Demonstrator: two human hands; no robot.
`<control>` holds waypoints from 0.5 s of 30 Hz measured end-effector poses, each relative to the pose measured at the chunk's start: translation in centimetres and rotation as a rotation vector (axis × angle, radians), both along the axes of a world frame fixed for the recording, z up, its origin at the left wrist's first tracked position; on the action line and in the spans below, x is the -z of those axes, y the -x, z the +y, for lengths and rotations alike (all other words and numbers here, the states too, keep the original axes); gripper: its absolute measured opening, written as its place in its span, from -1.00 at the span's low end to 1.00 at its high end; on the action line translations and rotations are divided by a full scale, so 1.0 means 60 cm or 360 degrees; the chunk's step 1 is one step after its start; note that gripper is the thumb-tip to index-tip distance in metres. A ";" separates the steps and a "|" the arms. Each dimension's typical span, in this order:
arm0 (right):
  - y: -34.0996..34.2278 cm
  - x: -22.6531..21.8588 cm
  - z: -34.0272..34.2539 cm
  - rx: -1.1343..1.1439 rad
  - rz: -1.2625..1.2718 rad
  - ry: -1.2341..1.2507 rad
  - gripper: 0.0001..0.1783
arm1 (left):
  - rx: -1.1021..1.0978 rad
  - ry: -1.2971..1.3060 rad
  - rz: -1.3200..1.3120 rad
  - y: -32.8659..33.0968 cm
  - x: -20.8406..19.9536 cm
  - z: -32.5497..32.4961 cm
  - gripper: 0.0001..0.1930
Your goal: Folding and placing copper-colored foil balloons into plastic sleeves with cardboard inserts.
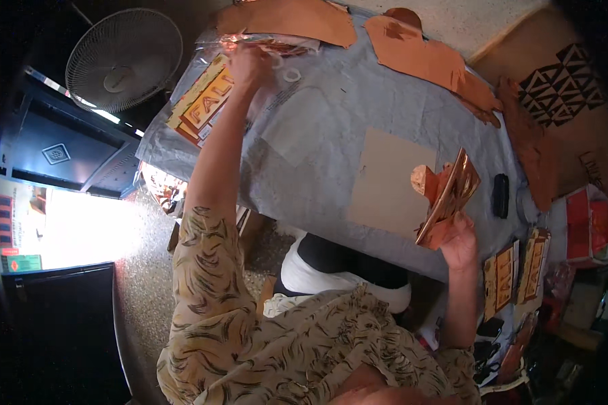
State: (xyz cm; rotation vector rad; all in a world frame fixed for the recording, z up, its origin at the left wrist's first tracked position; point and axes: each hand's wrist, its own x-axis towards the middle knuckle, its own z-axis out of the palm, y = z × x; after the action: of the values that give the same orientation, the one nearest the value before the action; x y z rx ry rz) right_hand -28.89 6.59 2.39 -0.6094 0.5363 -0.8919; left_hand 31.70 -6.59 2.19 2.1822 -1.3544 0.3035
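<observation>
Grey cloth covers a table (304,169) that fills the middle of the frame, with a round wire-caged fan (123,61) standing at the upper left. At the right of centre, the right hand (461,244) grips a flat, shiny copper-coloured foil piece (450,199). Its lower end lies against the fingers and palm, while the rest stands tilted beyond the fingertips, toward the top of the frame. One rounded flap juts from its left side, over a plain beige rectangular sheet (382,175) on the table.

At the upper left, the left hand (250,66) stretches to a crinkled pile of shiny copper-coloured foil (284,46). Its fingers point down at the pile's near left part; whether they are closed on any of it cannot be told. Yellow-and-brown printed packets (199,111) lie just below that hand, and a small white ring (291,75) lies to its right. Matt orange-brown flat pieces (419,61) are spread along the table's far edge, well apart from the right hand.
</observation>
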 end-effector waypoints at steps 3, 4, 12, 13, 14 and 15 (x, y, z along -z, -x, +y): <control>0.026 0.017 -0.002 0.0039 -0.0094 -0.0041 -0.47 | 0.0128 0.0987 -0.0291 0.054 -0.026 0.010 -0.86; 0.039 0.023 0.003 0.0062 -0.0173 -0.0114 -0.47 | 0.0358 0.1105 -0.0376 0.058 -0.052 0.027 -0.86; 0.061 0.017 0.027 0.0026 -0.0265 0.0005 -0.51 | 0.1046 0.0199 0.0970 0.445 -0.014 0.189 -0.84; 0.060 0.017 0.032 0.0040 -0.0225 -0.0019 -0.50 | 0.1043 0.0198 0.0973 0.468 -0.002 0.201 -0.84; 0.060 0.016 0.037 0.0057 -0.0185 -0.0041 -0.50 | 0.1004 0.0053 0.0897 0.490 0.005 0.211 -0.83; 0.056 0.015 0.041 0.0059 -0.0183 -0.0040 -0.50 | 0.0962 -0.0091 0.0819 0.501 0.010 0.219 -0.82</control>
State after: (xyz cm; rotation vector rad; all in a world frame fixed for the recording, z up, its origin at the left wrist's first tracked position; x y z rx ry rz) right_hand -32.28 9.04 1.50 -0.5233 0.4557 -0.9477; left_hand 1.62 6.55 1.58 1.6158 -1.6207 -0.4930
